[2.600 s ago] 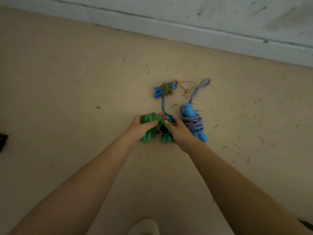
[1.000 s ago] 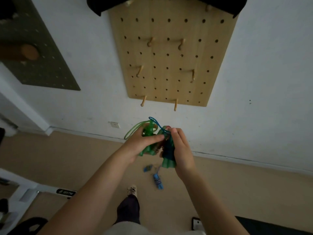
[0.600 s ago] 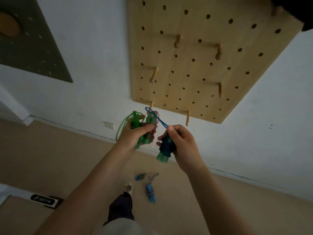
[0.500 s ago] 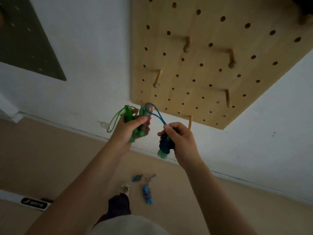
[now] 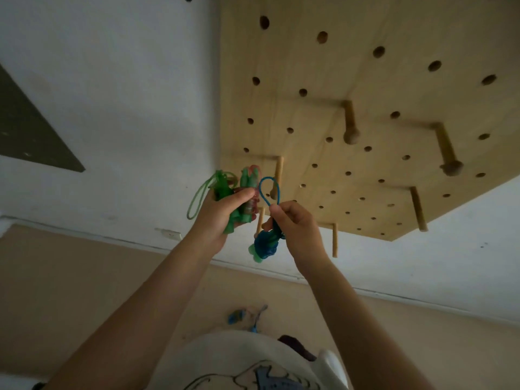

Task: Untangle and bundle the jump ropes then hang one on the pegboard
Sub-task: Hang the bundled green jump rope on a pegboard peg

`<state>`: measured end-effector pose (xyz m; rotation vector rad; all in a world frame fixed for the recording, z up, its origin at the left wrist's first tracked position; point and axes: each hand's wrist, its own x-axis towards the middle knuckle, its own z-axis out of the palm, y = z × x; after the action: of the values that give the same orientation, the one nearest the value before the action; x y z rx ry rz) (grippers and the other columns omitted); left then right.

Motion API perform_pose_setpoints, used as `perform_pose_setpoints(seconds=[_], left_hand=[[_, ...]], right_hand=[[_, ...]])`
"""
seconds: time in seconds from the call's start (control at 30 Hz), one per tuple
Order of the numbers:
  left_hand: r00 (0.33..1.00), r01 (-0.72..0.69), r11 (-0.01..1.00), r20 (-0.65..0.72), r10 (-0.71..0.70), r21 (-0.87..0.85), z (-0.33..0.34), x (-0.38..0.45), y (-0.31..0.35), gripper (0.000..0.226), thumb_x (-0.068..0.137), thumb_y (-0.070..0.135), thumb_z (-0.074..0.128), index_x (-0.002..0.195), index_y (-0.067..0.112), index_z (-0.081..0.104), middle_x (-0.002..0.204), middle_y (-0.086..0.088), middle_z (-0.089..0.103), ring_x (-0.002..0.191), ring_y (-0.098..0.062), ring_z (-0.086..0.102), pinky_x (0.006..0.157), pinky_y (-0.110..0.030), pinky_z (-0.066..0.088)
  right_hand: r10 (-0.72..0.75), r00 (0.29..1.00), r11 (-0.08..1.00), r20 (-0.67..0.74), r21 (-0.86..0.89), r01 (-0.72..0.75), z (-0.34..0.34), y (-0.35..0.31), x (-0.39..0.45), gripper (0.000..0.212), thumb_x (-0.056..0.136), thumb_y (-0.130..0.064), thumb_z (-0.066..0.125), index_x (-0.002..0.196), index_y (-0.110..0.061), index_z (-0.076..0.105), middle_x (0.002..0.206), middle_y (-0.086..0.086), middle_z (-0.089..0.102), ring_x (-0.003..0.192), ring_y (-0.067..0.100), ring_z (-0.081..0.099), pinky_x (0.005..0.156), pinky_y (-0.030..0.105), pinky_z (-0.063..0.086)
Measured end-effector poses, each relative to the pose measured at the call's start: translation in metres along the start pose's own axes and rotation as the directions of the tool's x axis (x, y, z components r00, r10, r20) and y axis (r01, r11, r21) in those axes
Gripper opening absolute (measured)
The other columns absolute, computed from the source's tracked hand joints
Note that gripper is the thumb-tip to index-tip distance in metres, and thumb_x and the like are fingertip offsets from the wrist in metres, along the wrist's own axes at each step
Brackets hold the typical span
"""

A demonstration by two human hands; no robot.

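- On the left, a dark grey perforated panel [image 5: 31, 130] hangs on the white wall; compared with half a second ago the view has tilted up and closed in on the wall, so less floor shows.
- The left hand [image 5: 222, 212] has its fingers and thumb curled round a bundled green-handled jump rope with translucent green cord [image 5: 239, 192], a cord loop hanging off its left side; the hold looks unchanged.
- The right hand [image 5: 295, 223] pinches the thin blue cord loop [image 5: 268, 192] of a bundled blue jump rope with teal handles [image 5: 266, 244], which dangles below the fingers. The loop now stands higher, just beside a short wooden peg [image 5: 277, 178] in the light plywood pegboard [image 5: 365, 66] (it overlaps the peg in view, but whether it touches I cannot tell).
- That suggests bundling is finished and hanging is the step in hand; the loop is not yet over the peg.
- Two more blue rope bundles [image 5: 244, 316] lie on the tan floor below.
- No brand or writing can be read; the dark print on the person's white shirt [image 5: 253, 370] is only partly visible.
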<state>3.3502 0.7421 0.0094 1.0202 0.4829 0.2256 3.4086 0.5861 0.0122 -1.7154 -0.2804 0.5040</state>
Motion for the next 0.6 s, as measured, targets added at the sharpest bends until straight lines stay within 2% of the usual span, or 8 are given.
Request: perform_pose_setpoints(seconds=[0.13, 0.27, 0.4, 0.53, 0.6], left_hand=[[1.000, 0.004, 1.000, -0.021, -0.004, 0.006, 0.006, 0.013, -0.003, 0.041, 0.071, 0.021, 0.080, 0.107, 0.012, 0.065, 0.096, -0.006, 0.074, 0.086, -0.019, 0.072, 0.069, -0.034, 0.058], [0.999, 0.016, 0.999, -0.038, -0.014, 0.034, 0.008, 0.022, -0.013, 0.046, 0.068, 0.018, 0.086, 0.107, 0.008, 0.065, 0.092, -0.008, 0.072, 0.080, -0.024, 0.071, 0.067, -0.035, 0.058], [0.996, 0.040, 0.998, -0.077, -0.036, 0.053, 0.007, 0.025, -0.023, 0.061, 0.070, 0.017, 0.082, 0.122, -0.005, 0.059, 0.096, -0.013, 0.070, 0.080, -0.027, 0.070, 0.070, -0.038, 0.056], [0.994, 0.054, 0.994, -0.098, -0.045, 0.092, -0.002, 0.027, -0.029, 0.056, 0.076, 0.011, 0.084, 0.123, -0.005, 0.058, 0.095, -0.015, 0.069, 0.083, -0.030, 0.068, 0.076, -0.042, 0.055], [0.995, 0.044, 0.991, -0.097, -0.032, 0.122, -0.006, 0.027, -0.029, 0.055, 0.075, 0.011, 0.084, 0.121, -0.003, 0.059, 0.096, -0.015, 0.070, 0.086, -0.032, 0.068, 0.080, -0.045, 0.056]], right_hand=[[-0.002, 0.999, 0.999, -0.043, 0.036, 0.003, -0.008, 0.005, 0.014, 0.017, 0.094, -0.021, 0.066, 0.080, -0.013, 0.067, 0.069, 0.000, 0.071, 0.072, 0.018, 0.069, 0.063, 0.017, 0.051], [0.008, 0.998, 0.999, -0.055, 0.053, -0.005, -0.018, 0.018, 0.027, 0.012, 0.093, -0.010, 0.065, 0.082, -0.014, 0.069, 0.067, 0.005, 0.070, 0.070, 0.018, 0.068, 0.075, 0.028, 0.058], [0.079, 0.995, 0.995, -0.061, 0.061, -0.075, -0.017, 0.029, 0.042, 0.013, 0.091, -0.007, 0.067, 0.078, -0.009, 0.068, 0.064, 0.008, 0.069, 0.062, 0.021, 0.066, 0.065, 0.029, 0.057], [0.089, 0.994, 0.995, -0.064, 0.044, -0.086, -0.013, 0.034, 0.056, 0.012, 0.091, -0.009, 0.067, 0.080, -0.010, 0.070, 0.063, 0.007, 0.069, 0.060, 0.018, 0.065, 0.063, 0.024, 0.055], [0.087, 0.995, 0.996, -0.053, 0.040, -0.085, -0.011, 0.032, 0.062, 0.012, 0.090, -0.014, 0.069, 0.078, -0.012, 0.071, 0.063, 0.005, 0.069, 0.061, 0.016, 0.065, 0.066, 0.027, 0.056]])
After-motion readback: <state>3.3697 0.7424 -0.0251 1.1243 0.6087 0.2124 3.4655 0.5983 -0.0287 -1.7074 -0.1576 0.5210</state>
